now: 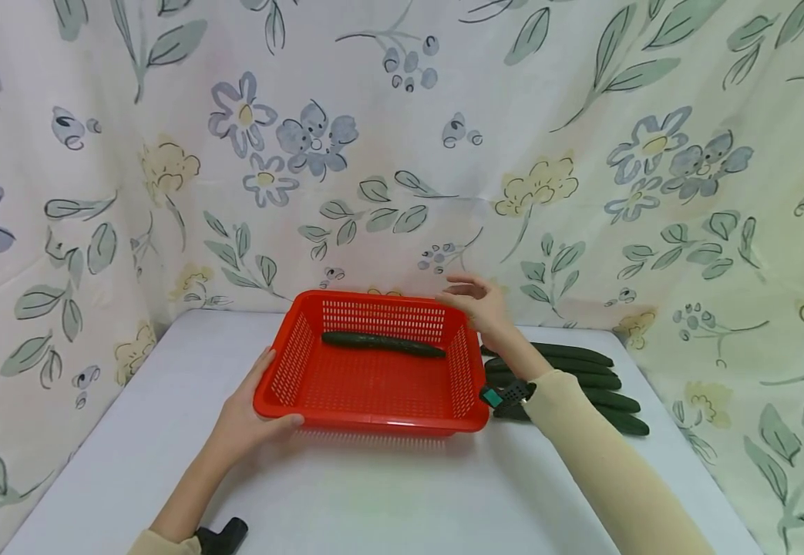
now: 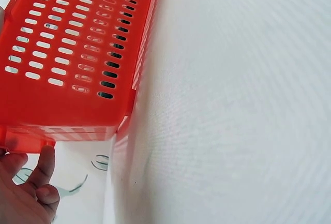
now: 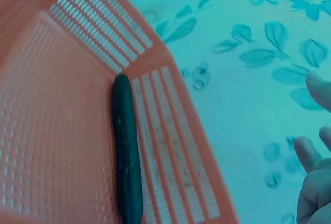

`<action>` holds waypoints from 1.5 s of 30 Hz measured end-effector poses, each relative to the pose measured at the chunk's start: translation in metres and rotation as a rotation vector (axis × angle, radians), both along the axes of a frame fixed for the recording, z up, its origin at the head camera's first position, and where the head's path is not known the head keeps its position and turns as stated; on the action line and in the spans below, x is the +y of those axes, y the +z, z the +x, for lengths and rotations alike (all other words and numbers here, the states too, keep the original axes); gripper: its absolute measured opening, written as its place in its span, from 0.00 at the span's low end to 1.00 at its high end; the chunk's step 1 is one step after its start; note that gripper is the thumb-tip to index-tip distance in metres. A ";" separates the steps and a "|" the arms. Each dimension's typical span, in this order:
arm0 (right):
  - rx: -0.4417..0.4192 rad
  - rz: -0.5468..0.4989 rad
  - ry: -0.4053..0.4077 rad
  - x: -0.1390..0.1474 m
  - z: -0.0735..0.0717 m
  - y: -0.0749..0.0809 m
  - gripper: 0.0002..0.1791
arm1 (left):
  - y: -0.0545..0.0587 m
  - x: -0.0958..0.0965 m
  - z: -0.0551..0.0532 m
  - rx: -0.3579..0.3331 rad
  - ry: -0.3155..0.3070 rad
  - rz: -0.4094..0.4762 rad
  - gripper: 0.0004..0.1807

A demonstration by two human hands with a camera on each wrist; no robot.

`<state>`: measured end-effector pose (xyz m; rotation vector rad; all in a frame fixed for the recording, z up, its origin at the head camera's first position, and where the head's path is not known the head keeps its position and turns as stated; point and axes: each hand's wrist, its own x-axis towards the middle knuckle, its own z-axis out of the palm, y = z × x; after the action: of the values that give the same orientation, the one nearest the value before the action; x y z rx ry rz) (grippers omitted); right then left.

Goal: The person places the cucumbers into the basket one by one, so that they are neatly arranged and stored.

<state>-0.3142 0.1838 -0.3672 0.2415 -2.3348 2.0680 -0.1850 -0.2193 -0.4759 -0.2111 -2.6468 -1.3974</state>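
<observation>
A red plastic basket (image 1: pixel 374 420) with slotted walls stands on the white table. One dark green cucumber (image 1: pixel 383 344) lies inside it along the back wall, also visible in the right wrist view as a cucumber (image 3: pixel 126 151) against the slots. My left hand (image 1: pixel 249 412) grips the basket's front left corner, thumb at the front rim and fingers along the left side; the left wrist view shows that hand (image 2: pixel 28 185) at the rim. Over the back right corner, my right hand (image 1: pixel 479 308) holds nothing, its fingers loosely bent and apart.
Several cucumbers (image 1: pixel 599 378) lie side by side on the table right of the basket, partly behind the right forearm. A floral curtain (image 1: pixel 402 154) hangs behind and beside the white table (image 1: pixel 374 501).
</observation>
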 end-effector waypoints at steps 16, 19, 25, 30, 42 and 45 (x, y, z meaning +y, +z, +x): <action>0.004 0.237 -0.154 0.113 0.061 -0.051 0.37 | 0.007 -0.007 -0.004 0.051 -0.022 -0.169 0.68; -0.028 0.227 -0.204 0.134 0.070 -0.063 0.36 | 0.014 -0.010 -0.007 0.037 -0.042 -0.210 0.69; -0.027 0.145 -0.252 0.168 0.091 -0.087 0.29 | 0.014 -0.015 -0.015 0.034 -0.093 -0.176 0.68; -0.036 0.185 -0.297 0.189 0.108 -0.101 0.30 | 0.010 -0.014 -0.015 0.043 -0.091 -0.173 0.68; -0.007 0.373 -0.331 0.203 0.125 -0.129 0.36 | 0.011 -0.012 -0.011 0.045 -0.067 -0.182 0.68; -0.006 0.359 -0.354 0.202 0.124 -0.134 0.35 | 0.009 -0.012 -0.012 0.045 -0.065 -0.171 0.68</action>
<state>-0.1901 0.3860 -0.5015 -0.1670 -2.5143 1.4923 -0.1966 -0.2309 -0.4668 -0.3462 -2.7451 -1.1684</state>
